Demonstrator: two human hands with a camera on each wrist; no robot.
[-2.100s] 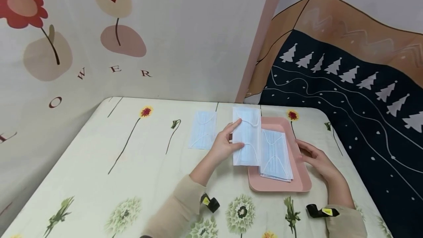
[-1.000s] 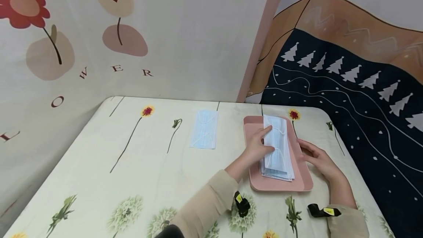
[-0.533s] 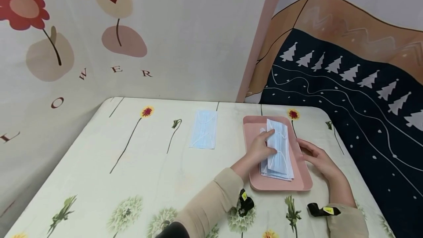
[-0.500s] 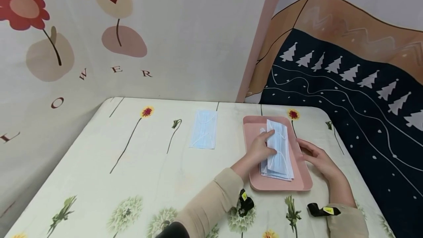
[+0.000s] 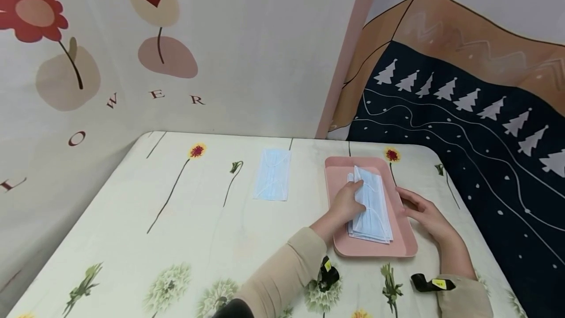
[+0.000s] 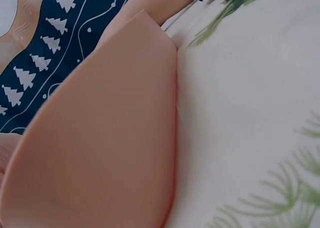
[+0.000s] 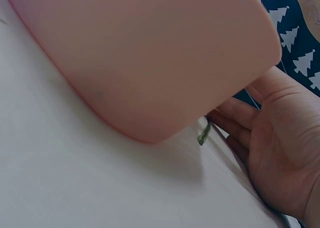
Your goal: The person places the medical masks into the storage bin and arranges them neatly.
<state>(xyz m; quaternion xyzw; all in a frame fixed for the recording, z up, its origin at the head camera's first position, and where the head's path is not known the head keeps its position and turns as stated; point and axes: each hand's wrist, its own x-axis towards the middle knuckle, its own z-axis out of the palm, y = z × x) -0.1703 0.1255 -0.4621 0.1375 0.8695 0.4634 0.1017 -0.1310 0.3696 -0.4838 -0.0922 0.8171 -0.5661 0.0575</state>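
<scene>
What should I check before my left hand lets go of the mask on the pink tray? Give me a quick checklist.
1. Top mask lies over the stack: ok, slightly skewed.
2. Left hand on the mask: ok.
3. Right hand at the pink tray's right edge: ok.
4. Tray flat on the table: ok.
5. Ear loops tucked in: cannot tell.
6. Single mask left on the table: not ok.

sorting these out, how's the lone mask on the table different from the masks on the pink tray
The lone mask lies flat on the tablecloth, untouched; the tray masks sit in the pink tray, with the left hand gripping the top one. The lone mask is a single layer; the tray masks form a stack with offset edges, the top one lifted. Both are pale blue, pleated, with white ear loops.
</scene>
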